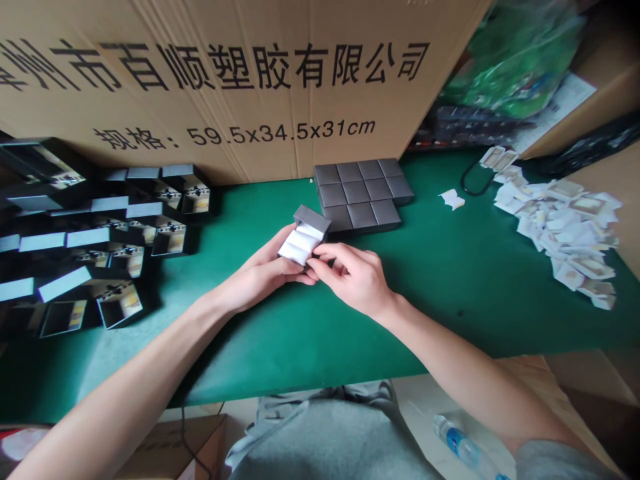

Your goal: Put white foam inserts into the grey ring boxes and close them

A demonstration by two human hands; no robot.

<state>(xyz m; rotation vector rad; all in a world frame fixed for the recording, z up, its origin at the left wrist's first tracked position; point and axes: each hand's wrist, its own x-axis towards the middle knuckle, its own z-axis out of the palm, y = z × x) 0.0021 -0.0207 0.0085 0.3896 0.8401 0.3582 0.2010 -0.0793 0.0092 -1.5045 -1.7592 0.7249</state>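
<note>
My left hand (267, 272) is wrapped round a small dark gift box (314, 219) with its lid raised, held above the green table. A white padded insert (301, 244) fills the opening of the box. At the box's near right corner, the thumb and forefinger of my right hand (353, 275) are pinched together against the insert's edge. Whether they grip the insert or the box's rim I cannot tell. Just behind my hands lies a block of closed dark boxes (360, 192) set in rows.
Rows of open dark boxes (170, 237) stand on the left. White inserts (565, 227) are heaped on the right, with a loose white piece (453, 199) nearby. A large carton (225, 107) walls off the back of the green table (430, 280). A plastic bottle (463, 443) lies below.
</note>
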